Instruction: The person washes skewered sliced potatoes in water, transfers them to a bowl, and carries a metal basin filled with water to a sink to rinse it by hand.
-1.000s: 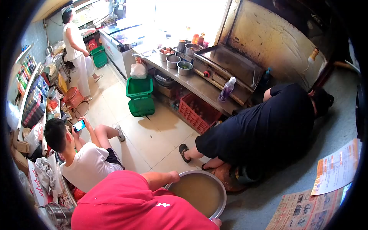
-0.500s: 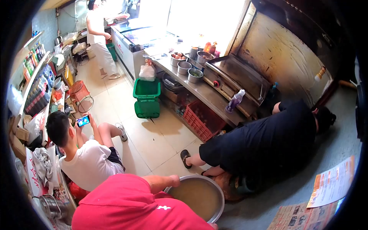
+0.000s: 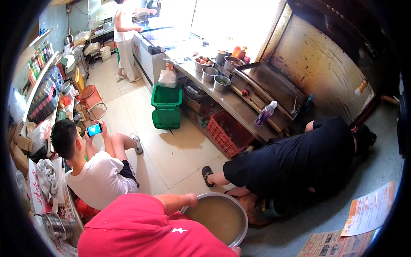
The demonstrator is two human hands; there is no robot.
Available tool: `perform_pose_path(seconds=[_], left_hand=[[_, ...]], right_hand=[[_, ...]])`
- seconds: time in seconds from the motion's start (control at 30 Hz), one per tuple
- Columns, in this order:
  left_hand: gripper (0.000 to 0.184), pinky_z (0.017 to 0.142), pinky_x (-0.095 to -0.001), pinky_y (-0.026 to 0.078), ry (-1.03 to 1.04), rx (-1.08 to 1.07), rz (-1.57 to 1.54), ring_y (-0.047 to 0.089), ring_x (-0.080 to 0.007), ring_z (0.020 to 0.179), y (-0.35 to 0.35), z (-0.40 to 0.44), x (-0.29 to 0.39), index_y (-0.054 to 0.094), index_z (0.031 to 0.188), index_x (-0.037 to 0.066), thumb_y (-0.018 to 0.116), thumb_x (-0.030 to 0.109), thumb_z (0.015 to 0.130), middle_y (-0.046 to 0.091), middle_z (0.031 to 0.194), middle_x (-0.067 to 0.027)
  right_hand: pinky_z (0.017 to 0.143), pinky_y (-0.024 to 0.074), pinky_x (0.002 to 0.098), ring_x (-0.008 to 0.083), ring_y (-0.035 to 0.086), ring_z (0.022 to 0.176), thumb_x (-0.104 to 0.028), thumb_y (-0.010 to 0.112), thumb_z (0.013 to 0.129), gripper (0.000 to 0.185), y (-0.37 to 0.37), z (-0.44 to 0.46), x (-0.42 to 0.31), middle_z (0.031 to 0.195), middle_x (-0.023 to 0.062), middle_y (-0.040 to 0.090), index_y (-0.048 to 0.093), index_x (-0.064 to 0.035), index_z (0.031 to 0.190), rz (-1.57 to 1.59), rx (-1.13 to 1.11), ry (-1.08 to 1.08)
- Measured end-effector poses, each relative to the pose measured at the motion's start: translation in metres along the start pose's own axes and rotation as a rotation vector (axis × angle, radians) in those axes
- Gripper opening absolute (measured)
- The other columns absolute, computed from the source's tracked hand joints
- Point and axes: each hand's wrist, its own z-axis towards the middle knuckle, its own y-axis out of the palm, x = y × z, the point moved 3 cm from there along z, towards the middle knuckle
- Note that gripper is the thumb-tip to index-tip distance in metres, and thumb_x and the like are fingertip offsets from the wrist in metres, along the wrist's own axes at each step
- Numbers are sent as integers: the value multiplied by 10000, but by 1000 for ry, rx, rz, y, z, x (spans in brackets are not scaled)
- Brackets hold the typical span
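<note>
A large metal basin of cloudy, yellowish-brown liquid is in front of my red shirt at the lower middle. My left hand is closed on its far left rim. Low in the view, my right hand is at the near rim, mostly cut off by the frame and my sleeve, with fingertips hidden. Just beyond the basin lies a brownish rounded object, partly covered by a person in dark clothes who is bending over.
A seated person in white holds a phone on the left. A green bin and a red crate stand by the steel counter. Shelves of bottles line the left wall. Another person stands at a freezer.
The standing person at the back has moved closer to the freezer, arms now over it. The basin and my hands sit slightly further left and higher in view. The phone screen looks different.
</note>
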Motion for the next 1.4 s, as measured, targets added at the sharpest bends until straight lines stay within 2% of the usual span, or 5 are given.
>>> perform_pose_path(seconds=[0.37, 0.83, 1.03, 1.13, 1.4], left_hand=[[266, 751, -388, 528, 165, 27, 194, 660, -303, 891, 38, 59, -24, 704, 896, 40, 563, 189, 729, 674, 950, -177], [251, 665, -374, 547, 96, -16, 122, 680, -267, 774, 8, 4, -3, 703, 893, 52, 518, 161, 762, 682, 895, -154], [272, 731, -392, 530, 1, -22, 24, 665, -283, 853, 13, 12, -4, 710, 909, 75, 529, 206, 755, 679, 939, -152], [279, 768, -391, 521, 192, -35, 303, 655, -293, 892, 16, 16, -2, 711, 917, 83, 538, 222, 748, 675, 961, -156], [297, 783, -387, 514, 84, -13, 100, 649, -308, 916, 9, 3, 1, 707, 938, 79, 540, 243, 755, 671, 988, -157]], right_hand=[[771, 472, 429, 360, 631, 849, -277, 547, 775, 331, 0, -1, -4, 781, 217, 655, 665, 31, 796, 5, -4, -11], [764, 476, 428, 358, 632, 838, -273, 550, 781, 320, 5, -4, 5, 776, 214, 656, 667, 25, 801, 12, -10, -3], [760, 477, 428, 357, 632, 833, -271, 551, 783, 316, 7, -10, 8, 774, 212, 656, 668, 22, 803, 22, -5, 9], [759, 478, 428, 357, 632, 830, -270, 552, 784, 313, 8, -11, 10, 773, 212, 656, 668, 21, 804, 25, -6, 13], [754, 480, 427, 355, 633, 824, -268, 554, 787, 308, 10, -15, 13, 771, 210, 656, 669, 17, 806, 27, -5, 23]])
